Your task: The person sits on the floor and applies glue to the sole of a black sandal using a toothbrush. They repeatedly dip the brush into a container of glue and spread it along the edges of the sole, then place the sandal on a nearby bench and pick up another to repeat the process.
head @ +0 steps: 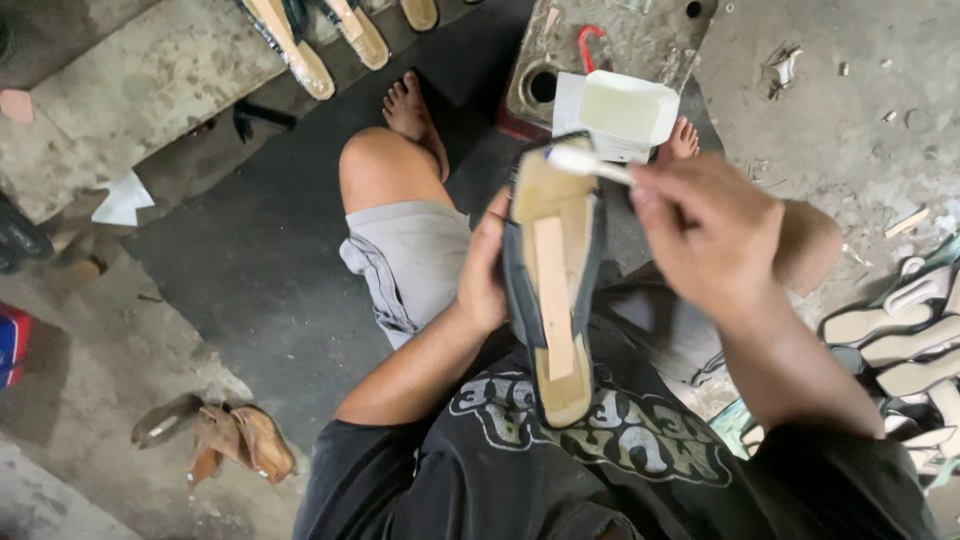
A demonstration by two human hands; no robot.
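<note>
centrally, left hand (482,272) wrapped around the edge of an upturned shoe sole (553,280), thumb on its rim, fingers hidden behind. right hand (708,232) at 2 o'clock of the sole, fingers pinched together on a white brush handle (588,164), tip touching the sole's top end. white tub (620,112) just beyond at 12. stacked pale soles (905,345) off at 3.
</note>
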